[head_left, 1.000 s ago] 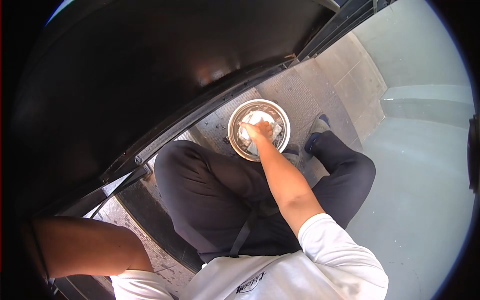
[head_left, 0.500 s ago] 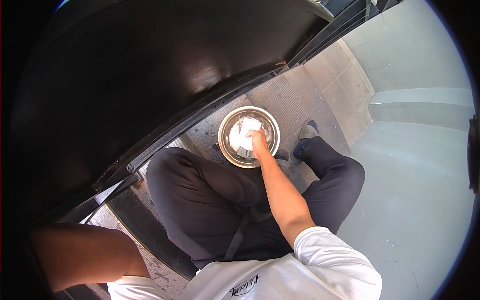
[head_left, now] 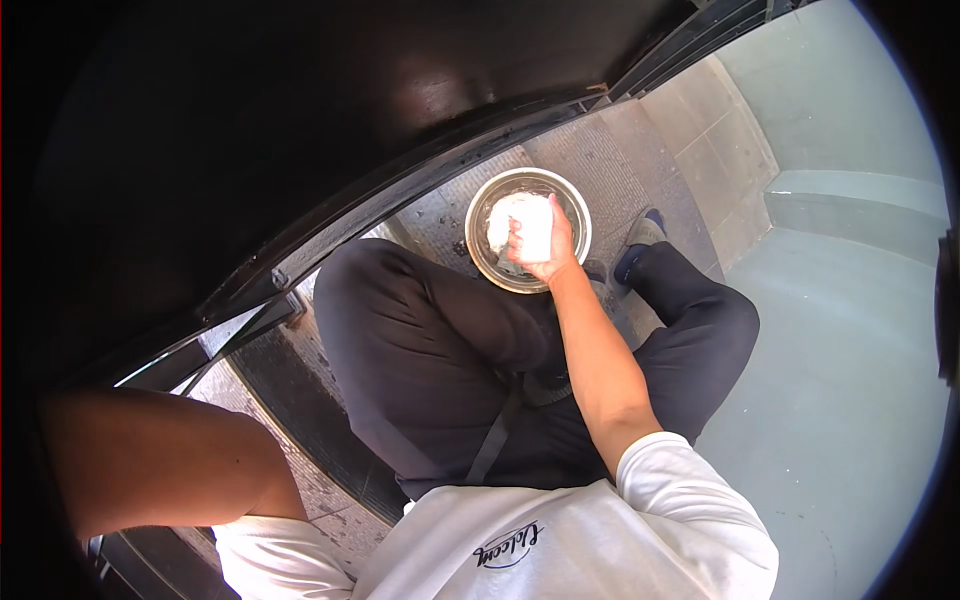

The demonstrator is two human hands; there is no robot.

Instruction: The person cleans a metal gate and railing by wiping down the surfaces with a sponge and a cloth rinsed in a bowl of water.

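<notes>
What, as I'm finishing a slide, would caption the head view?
Right hand holding a white item at a round metal basin.

White piece (head_left: 538, 228): flat-faced, roughly rectangular, overexposed, no surface detail readable. Gripped over the bowl. Bowl (head_left: 472, 230): round, shiny metal, pale rim, upright on the floor. Whitish material (head_left: 496, 226) inside, left of the piece, irregular outline; grayish patch at the near side, type unclear.

We see the white cloth (head_left: 535, 228) washed out by glare. The black panel (head_left: 300, 120) sits dim, edges curving.
</notes>
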